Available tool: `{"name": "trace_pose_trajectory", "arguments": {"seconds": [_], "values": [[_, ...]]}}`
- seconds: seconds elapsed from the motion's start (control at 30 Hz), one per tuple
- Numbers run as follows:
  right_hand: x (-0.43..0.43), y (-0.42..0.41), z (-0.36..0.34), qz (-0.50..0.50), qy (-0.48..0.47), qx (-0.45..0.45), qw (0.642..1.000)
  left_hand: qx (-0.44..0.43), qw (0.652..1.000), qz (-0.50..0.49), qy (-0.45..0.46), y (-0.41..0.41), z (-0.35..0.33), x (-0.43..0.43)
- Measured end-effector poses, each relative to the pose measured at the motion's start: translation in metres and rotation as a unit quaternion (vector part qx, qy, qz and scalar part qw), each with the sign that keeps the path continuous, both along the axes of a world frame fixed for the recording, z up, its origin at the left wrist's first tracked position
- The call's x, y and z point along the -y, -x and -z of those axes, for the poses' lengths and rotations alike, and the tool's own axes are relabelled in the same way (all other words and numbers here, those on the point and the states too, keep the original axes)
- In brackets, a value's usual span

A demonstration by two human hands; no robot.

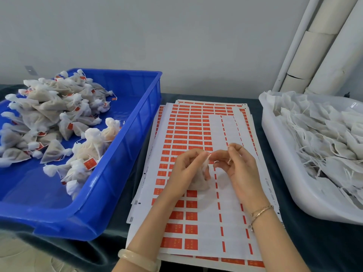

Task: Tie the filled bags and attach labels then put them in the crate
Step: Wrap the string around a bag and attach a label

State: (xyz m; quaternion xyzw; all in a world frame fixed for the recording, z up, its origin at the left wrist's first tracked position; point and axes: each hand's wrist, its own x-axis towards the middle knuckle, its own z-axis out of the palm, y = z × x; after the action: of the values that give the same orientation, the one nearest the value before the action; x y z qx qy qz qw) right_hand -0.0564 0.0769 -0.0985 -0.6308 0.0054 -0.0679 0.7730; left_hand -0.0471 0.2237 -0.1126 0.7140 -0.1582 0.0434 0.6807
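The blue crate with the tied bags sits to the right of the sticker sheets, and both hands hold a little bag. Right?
Not quite. The head view shows the blue crate with the tied bags to the left of the sticker sheets. The left hand and right hand do hold a little bag.

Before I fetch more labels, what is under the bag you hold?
The stacked label sheets, partly peeled. The bag, left hand and right hand hide the patch directly beneath.

Was a small packing workshop: blue crate [125, 163] w/ tagged bags [45, 114], stacked red label sheets [188, 130] & white tub [275, 146] of loose bags [324, 130] sat on cloth-covered counter [294, 236].
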Motion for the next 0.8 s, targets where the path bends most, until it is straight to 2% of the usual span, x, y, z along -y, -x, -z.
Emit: {"name": "trace_pose_trajectory", "arguments": {"seconds": [0.07, 0.2, 0.33, 0.47, 0.53, 0.63, 0.7, 0.8], "values": [[0.001, -0.001, 0.000, 0.012, -0.022, 0.009, 1.000, -0.019, 1.000, -0.006, -0.024, 0.001, 0.000, 0.000], [0.004, -0.003, -0.002, -0.009, -0.139, 0.033, 0.990, -0.114, 0.991, -0.011, -0.065, 0.006, 0.000, 0.001], [0.008, -0.003, -0.005, -0.020, -0.252, 0.033, 0.967, -0.116, 0.992, 0.029, -0.049, 0.009, -0.006, 0.003], [0.010, -0.005, -0.003, 0.008, -0.289, 0.007, 0.957, -0.146, 0.988, 0.027, -0.052, 0.004, 0.001, -0.001], [0.010, -0.006, -0.001, 0.028, -0.281, -0.016, 0.959, -0.168, 0.985, 0.014, -0.037, 0.000, 0.003, -0.003], [0.008, -0.008, 0.002, 0.055, -0.226, -0.073, 0.970, -0.121, 0.992, 0.013, 0.013, 0.001, -0.003, -0.004], [0.006, -0.008, 0.004, 0.057, -0.160, -0.103, 0.980, -0.115, 0.990, 0.016, 0.078, 0.000, -0.005, -0.006], [0.000, -0.008, 0.009, 0.066, -0.013, -0.098, 0.993, -0.119, 0.980, -0.002, 0.159, -0.004, -0.005, -0.010]]}}
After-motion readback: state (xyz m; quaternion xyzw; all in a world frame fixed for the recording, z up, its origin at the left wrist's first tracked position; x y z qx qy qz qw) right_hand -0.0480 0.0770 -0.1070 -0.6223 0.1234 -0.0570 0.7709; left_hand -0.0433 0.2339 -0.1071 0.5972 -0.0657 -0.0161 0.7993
